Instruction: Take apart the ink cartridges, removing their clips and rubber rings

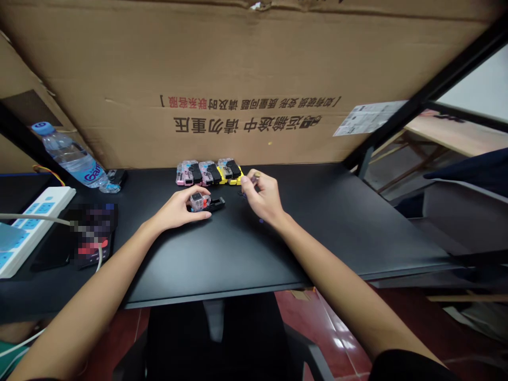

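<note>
My left hand (183,208) rests on the black desk (325,222), its fingers closed round a small clear cartridge with a black end and a red part (203,201). My right hand (262,197) hovers just to the right, fingertips pinched on a tiny clear piece (254,179) that I cannot make out. Behind both hands, a row of three similar cartridges (208,172), pink and yellow with black ends, lies against the cardboard wall.
A big cardboard sheet (246,79) stands along the desk's back. At the left are a water bottle (71,157), a white power strip (29,222) with cables, and a dark blurred item (93,230). A black metal frame (416,100) rises at the right.
</note>
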A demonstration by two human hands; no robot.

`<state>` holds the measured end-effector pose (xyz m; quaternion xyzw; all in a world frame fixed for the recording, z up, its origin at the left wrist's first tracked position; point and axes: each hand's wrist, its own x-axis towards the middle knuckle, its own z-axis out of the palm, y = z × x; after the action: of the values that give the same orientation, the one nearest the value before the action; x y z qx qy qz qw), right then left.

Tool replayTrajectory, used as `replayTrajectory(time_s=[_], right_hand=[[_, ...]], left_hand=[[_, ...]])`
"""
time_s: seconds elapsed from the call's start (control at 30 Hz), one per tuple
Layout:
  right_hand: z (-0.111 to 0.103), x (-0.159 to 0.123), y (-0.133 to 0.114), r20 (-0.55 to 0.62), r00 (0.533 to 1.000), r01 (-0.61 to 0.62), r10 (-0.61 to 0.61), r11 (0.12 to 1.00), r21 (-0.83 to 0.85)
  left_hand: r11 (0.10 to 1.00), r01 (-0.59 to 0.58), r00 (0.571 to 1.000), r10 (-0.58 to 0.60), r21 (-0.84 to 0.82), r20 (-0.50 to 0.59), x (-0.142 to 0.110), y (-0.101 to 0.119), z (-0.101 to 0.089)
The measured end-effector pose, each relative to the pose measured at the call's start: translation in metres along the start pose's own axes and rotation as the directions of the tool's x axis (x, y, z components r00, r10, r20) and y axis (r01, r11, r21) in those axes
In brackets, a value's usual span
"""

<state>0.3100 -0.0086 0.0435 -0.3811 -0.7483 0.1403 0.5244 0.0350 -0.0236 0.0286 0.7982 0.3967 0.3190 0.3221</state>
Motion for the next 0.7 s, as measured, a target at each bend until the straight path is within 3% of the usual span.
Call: replayTrajectory(time_s=[0.1, 0.27, 0.7], right_hand=[[0.006, -0.003, -0.003, 0.170, 0.981, 0.090, -0.090, 0.996, 0.010], [0.012, -0.010, -0.005, 0.446, 0.889, 0.097, -0.105, 0.994, 0.041], [0.014, -0.014, 0.006, 0.596, 0.797, 0.054, -0.101, 0.994, 0.097]], left_hand=[[1.000, -0.017, 0.999, 0.017, 0.001, 0.035, 0.000, 0.002, -0.003], [1.000, -0.012, 0.999, 0.013, -0.010, 0.039, 0.001, 0.004, 0.001], [0.999, -0.037, 0.999, 0.037, -0.016, 0.036, -0.002, 0.004, -0.006]])
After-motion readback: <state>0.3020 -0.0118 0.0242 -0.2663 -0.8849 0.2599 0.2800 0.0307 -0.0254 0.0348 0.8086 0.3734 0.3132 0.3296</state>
